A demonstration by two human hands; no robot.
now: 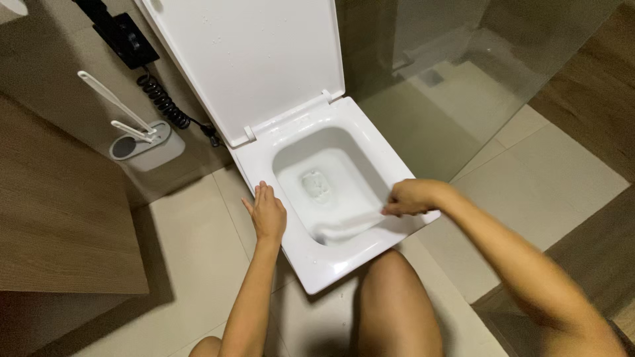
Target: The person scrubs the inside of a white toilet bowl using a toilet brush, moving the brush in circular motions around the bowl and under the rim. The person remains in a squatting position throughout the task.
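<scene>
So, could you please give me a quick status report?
Right hand grips white brush inside square white toilet bowl. Left hand flat on rim. Lid up.

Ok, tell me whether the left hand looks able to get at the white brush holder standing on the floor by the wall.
Probably yes. The left hand rests open on the white toilet bowl's rim, and only bare beige floor tile lies between it and the white brush holder; nothing blocks the way.
</scene>
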